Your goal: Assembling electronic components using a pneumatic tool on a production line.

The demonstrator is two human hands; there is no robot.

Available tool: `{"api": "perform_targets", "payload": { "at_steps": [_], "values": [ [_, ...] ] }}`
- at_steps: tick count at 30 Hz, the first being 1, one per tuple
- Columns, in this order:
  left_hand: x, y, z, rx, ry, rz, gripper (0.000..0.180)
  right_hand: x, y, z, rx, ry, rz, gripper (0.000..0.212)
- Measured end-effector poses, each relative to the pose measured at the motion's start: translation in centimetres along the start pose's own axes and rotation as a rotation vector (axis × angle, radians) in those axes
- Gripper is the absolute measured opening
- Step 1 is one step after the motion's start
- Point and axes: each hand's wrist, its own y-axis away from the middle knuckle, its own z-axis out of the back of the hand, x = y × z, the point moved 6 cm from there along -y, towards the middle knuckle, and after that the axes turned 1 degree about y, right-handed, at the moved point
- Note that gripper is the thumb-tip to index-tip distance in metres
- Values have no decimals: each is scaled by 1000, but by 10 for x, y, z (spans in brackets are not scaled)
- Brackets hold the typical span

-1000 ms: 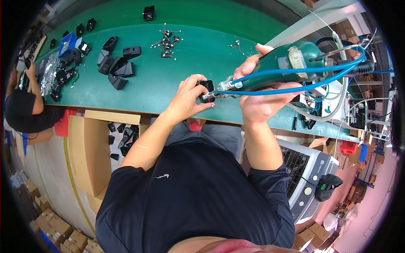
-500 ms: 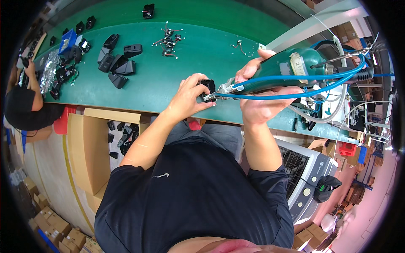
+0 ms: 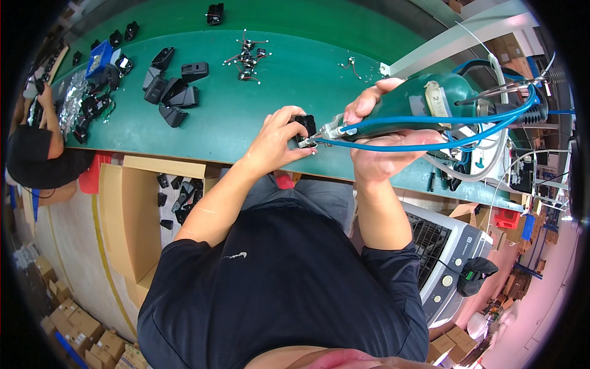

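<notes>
Green workbench [image 3: 239, 114]: hands [image 3: 270, 140] [image 3: 386, 163] around black casing [image 3: 305, 125] (left) and green tool [image 3: 401, 98] (right), long axis crosswise, tip [image 3: 317, 136] leftward.

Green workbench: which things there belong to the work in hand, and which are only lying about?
In the work:
small black part, in the left hand
green tool with blue tubes, in the right hand

Lying about, it seems:
loose black casings
wired parts
</notes>
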Motion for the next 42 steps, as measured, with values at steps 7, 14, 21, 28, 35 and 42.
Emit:
{"api": "perform_targets", "payload": {
  "at_steps": [7, 14, 21, 28, 35, 42],
  "values": [
    [2, 0, 0, 23, -40, 13, 52, 9, -14, -7, -41, 4, 22, 109],
    [1, 2, 1, -18, -40, 0, 91, 40, -34, -17, 121, -189, 105, 119],
    [-1, 2, 3, -12, 1, 20, 95, -2, -13, -16, -28, -27, 17, 119],
    [0, 2, 2, -18, 5, 2, 94, -10, -8, -12, 13, -90, -1, 114],
    [4, 3, 3, -9, 42, 8, 92, -16, -6, -14, 63, -17, -47, 114],
    [-1, 2, 5, 15, -21, -10, 89, -2, -24, -16, -65, -59, -30, 113]
  ]
}}
